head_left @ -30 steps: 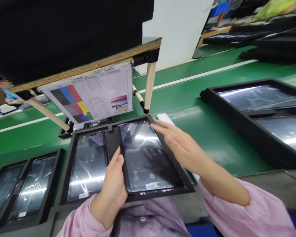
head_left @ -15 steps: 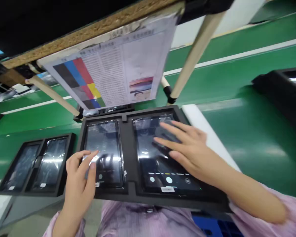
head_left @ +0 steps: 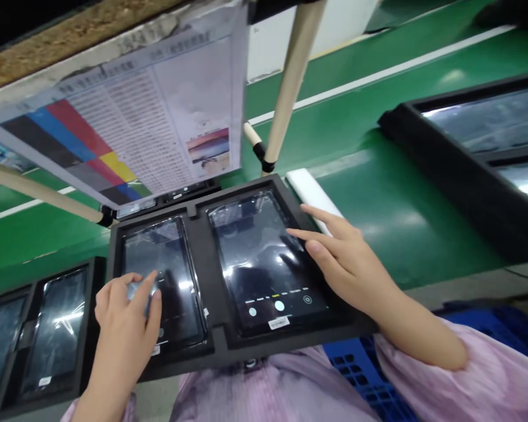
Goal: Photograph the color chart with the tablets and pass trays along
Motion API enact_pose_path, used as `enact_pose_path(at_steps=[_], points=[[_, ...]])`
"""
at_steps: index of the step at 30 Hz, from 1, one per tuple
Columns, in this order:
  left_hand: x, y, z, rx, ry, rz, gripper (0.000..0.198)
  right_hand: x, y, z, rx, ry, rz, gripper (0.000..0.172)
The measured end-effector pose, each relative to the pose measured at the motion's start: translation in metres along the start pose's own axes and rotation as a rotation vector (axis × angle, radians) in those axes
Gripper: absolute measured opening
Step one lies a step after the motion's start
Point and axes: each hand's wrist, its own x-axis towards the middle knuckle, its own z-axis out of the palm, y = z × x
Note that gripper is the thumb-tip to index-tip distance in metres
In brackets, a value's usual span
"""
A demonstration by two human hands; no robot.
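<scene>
A black foam tray (head_left: 205,252) lies in front of me with two film-covered tablets in its two recesses. Over the lower left part of the left tablet (head_left: 176,264) is my left hand (head_left: 127,322), fingers apart and slightly bent, holding nothing. The right tablet (head_left: 255,246) shows a row of small labels and round icons above a white barcode sticker (head_left: 278,323). My right hand (head_left: 352,258) is spread at that tablet's right edge, its index fingertip at or just above the edge; touching cannot be told.
A printed sheet with colour blocks (head_left: 158,111) hangs from a frame with pale poles (head_left: 290,88). Another tray (head_left: 15,357) is at the left, and one (head_left: 449,158) at the right. A white strip (head_left: 314,196) lies behind my right hand. A blue crate (head_left: 369,375) is below.
The view has shifted to the right, bringing more of the right-hand tray into sight. My right hand has moved from over the right tablet's screen to its right edge. My left hand stays over the left tablet.
</scene>
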Motion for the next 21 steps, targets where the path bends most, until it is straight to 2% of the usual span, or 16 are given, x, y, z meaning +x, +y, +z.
enact_pose_path(at_steps=[2,5,7,9,11,14,17,21], points=[[0.019,0.015,-0.013,-0.043,-0.053,0.158,0.033,0.001,-0.002,-0.002,-0.056,-0.039,0.093,0.058],[0.065,0.049,-0.026,-0.101,-0.107,0.41,0.033,0.005,-0.005,-0.004,-0.035,-0.153,0.151,0.063],[0.104,0.075,-0.023,-0.136,-0.192,0.55,0.034,0.008,-0.004,-0.004,0.109,-0.217,0.198,0.066],[0.144,0.099,-0.013,-0.15,-0.317,0.634,0.035,0.011,-0.001,-0.002,0.307,-0.235,0.276,0.066],[0.177,0.119,0.002,-0.116,-0.424,0.655,0.038,0.014,0.003,-0.001,0.461,-0.223,0.33,0.063],[0.209,0.141,0.023,-0.026,-0.469,0.615,0.046,0.021,0.006,-0.001,0.496,-0.246,0.338,0.057],[0.223,0.152,0.032,0.039,-0.484,0.622,0.048,0.038,0.005,-0.003,0.389,-0.314,0.329,0.049],[0.233,0.157,0.03,0.087,-0.531,0.662,0.045,0.063,0.004,-0.002,0.352,-0.362,0.315,0.045]])
